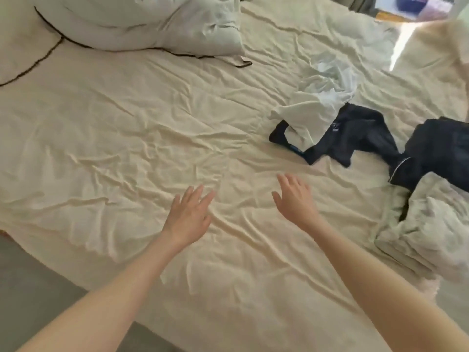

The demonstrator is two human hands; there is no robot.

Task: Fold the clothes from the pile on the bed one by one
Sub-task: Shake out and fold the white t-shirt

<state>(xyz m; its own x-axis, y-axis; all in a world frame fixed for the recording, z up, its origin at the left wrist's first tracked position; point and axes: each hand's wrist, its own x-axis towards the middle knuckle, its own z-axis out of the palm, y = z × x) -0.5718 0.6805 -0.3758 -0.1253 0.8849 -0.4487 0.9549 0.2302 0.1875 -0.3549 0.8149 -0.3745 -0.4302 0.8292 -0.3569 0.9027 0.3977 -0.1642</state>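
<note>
A wide bed [127,123] fills the view, its cream sheet soft and heavily creased, with ridges running in all directions. Both bare forearms reach out over the sheet from its near edge. The left hand [189,214] is held palm down over the middle of the bed, fingers straight and slightly spread, holding nothing. The right hand [295,199], just to the right of it, is also palm down with fingers straight and loosely apart, empty; whether either palm touches the sheet I cannot tell.

The pile [342,123] lies on the right half of the bed, beyond the right hand and apart from it. It is a thin, crumpled white garment [317,97], pale and slightly sheer, lying over black clothes [360,138] that spread flat in angular shapes toward the bed's right edge.

A rumpled white duvet [426,237] bunches at the bed's right near corner. A plump pillow [165,24] with dark piping sits at the far left.
</note>
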